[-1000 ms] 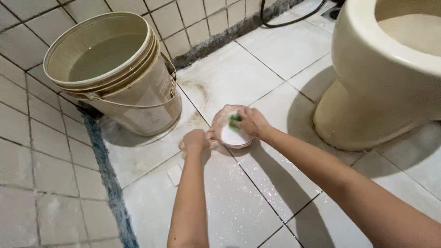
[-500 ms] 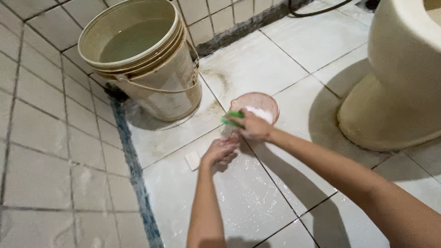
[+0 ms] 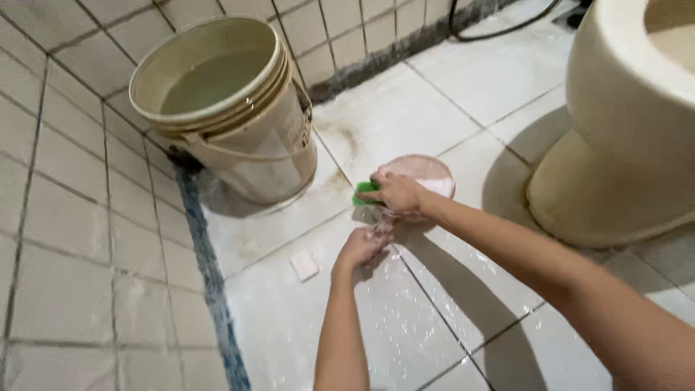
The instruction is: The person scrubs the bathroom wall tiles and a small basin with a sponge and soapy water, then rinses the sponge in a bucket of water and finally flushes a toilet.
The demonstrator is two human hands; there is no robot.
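Bathroom floor [image 3: 304, 333], white tile, wet and speckled. Right hand [image 3: 397, 194] clamps green scrub pad [image 3: 364, 192] at near rim of pink bowl [image 3: 423, 174] holding white powder. Left hand [image 3: 362, 246] just below, fingers curled, grip unclear. Cream bucket [image 3: 232, 116] of water behind, small white soap bar [image 3: 304, 265] beside, toilet base [image 3: 615, 166] well apart. Best practice, by judgement: load pad evenly, keep bowl steady, avoid spilling powder.

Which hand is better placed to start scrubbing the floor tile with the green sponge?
Right: the right hand already holds the green sponge beside the pink bowl; the left hand appears empty.
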